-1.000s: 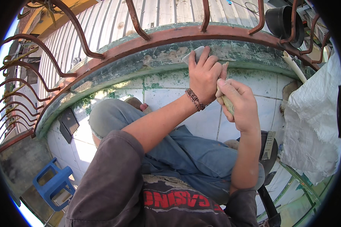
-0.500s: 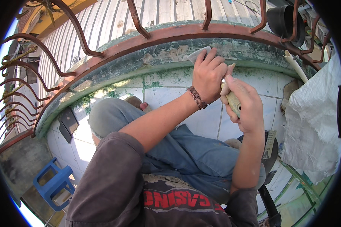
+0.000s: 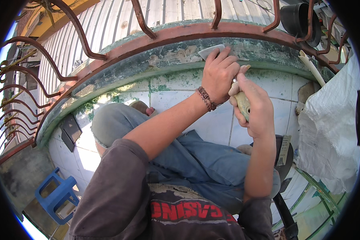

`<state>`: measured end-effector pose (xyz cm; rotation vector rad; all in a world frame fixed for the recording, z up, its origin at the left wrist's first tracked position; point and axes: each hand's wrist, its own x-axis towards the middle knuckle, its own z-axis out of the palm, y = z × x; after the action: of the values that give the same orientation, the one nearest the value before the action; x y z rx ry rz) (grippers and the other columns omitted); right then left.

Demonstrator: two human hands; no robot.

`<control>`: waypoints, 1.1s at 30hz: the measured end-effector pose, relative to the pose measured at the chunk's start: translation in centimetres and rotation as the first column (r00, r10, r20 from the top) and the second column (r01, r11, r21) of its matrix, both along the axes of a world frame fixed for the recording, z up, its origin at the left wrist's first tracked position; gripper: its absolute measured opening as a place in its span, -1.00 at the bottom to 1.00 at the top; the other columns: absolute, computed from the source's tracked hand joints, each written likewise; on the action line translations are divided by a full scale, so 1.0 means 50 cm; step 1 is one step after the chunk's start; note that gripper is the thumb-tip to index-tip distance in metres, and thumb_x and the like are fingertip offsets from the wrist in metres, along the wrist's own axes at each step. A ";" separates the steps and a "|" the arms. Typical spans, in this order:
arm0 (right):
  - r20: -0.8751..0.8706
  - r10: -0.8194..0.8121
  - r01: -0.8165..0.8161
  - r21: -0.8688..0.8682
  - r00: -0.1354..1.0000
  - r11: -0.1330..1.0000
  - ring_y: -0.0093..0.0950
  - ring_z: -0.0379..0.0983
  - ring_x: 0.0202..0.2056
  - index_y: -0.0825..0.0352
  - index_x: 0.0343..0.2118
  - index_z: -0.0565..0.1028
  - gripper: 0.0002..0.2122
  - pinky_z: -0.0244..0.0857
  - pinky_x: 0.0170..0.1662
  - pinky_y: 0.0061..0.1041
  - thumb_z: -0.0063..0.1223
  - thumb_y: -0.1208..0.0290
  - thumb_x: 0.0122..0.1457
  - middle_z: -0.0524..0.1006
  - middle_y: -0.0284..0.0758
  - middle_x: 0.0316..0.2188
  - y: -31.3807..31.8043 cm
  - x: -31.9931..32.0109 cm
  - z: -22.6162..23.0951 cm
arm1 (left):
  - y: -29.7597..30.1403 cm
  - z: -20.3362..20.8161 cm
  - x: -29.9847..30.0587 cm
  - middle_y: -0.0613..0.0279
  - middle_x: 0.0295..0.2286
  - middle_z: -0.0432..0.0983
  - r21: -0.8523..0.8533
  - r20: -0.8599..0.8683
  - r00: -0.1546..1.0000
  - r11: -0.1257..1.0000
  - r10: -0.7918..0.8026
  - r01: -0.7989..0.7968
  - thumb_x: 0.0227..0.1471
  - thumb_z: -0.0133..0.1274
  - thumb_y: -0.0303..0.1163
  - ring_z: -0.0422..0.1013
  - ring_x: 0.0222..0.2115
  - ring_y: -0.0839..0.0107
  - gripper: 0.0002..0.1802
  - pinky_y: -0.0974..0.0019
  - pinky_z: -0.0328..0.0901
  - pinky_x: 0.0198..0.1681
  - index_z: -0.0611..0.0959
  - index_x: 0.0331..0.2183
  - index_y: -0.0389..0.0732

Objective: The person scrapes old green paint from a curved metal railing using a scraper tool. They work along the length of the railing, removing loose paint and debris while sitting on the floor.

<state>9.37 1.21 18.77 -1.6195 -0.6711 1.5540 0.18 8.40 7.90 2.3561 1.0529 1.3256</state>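
Note:
My right hand is closed around the worn, pale yellow-green handle of a scraper. A bit of metal shows at the handle's front end. Beyond my left hand a flat grey-white blade lies against the dark green, patchy ledge. The middle of the tool is hidden under that hand, so the join between handle and blade cannot be seen. My left fingers are laid over the blade and press it to the ledge. A braided bracelet circles my left wrist.
A rusty red railing with curved bars runs along the ledge. To the right stand a pale pipe, a white woven sack and a black pot. At the left are a blue stool and a dark flat piece.
The blade has turned slightly and slid a little farther up the ledge, away from me. Both hands have moved slightly with it, and the right wrist has shifted left.

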 end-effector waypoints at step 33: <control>-0.057 -0.069 0.072 0.051 0.996 0.996 -0.70 0.12 -0.85 0.36 -0.39 0.48 -0.60 -0.18 -0.81 -0.71 -0.13 0.05 0.30 0.39 -0.34 -0.63 0.010 0.019 -0.028 | 0.021 0.004 0.014 -0.13 -0.10 0.48 -0.048 -0.017 0.997 0.996 -0.071 0.070 0.02 0.16 -0.24 0.37 0.00 -0.07 -0.66 -0.02 0.20 0.09 0.48 -0.26 -0.27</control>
<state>10.32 1.68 17.38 -1.5392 -0.6142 1.5123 0.88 9.43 8.09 2.3524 0.9859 1.2434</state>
